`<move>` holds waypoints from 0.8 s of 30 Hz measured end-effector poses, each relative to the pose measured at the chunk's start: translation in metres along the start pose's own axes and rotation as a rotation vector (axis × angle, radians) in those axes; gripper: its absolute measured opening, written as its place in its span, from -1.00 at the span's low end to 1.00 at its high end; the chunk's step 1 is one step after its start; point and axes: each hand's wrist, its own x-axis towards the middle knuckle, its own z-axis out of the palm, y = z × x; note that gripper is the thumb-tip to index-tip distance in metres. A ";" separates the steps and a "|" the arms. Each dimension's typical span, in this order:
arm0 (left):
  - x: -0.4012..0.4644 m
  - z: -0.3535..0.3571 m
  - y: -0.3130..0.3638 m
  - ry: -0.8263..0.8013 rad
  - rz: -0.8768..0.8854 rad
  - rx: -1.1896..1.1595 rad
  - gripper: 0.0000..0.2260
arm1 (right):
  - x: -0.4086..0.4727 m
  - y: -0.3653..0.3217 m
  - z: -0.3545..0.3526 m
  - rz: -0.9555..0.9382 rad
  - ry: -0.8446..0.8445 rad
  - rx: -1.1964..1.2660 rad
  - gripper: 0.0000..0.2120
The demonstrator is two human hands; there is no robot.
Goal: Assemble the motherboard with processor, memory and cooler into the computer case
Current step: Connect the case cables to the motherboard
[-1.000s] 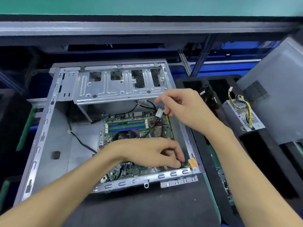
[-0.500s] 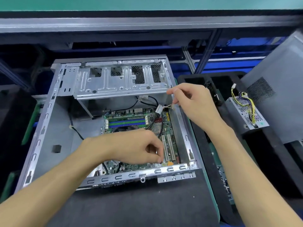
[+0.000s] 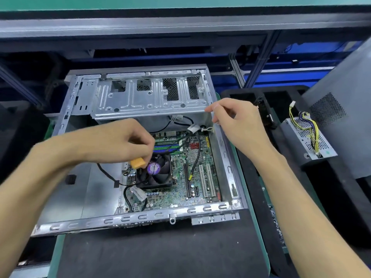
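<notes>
Head cam's a bit blurry: left hand (image 3: 128, 141) covers the upper-left part of the motherboard (image 3: 180, 173), fingers pinched shut on an orange connector (image 3: 137, 163) just above the cooler (image 3: 155, 171). Board sits inside the computer case (image 3: 226, 167) on the tabletop (image 3: 160, 251). Right hand (image 3: 236, 121) hovers by the case's right wall, fingers curled, holding nothing I can see, with a white cable tie (image 3: 206, 129) just under it. Half a second back the left hand was down near the front edge; now it's lifted, so the fan shows.
</notes>
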 end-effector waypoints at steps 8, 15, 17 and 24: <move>0.016 0.019 -0.016 -0.251 -0.097 -0.092 -0.69 | 0.006 0.001 0.006 -0.006 0.040 -0.012 -0.75; 0.054 0.027 -0.013 -0.100 -0.074 -0.266 -0.76 | 0.011 0.010 0.015 0.008 0.134 -0.019 -0.81; 0.071 0.033 -0.017 0.047 -0.150 -0.179 -0.77 | 0.011 0.013 0.018 0.007 0.153 -0.022 -0.85; 0.127 0.056 -0.030 0.330 -0.225 0.034 -0.87 | 0.002 0.019 0.029 0.011 0.150 -0.057 -0.72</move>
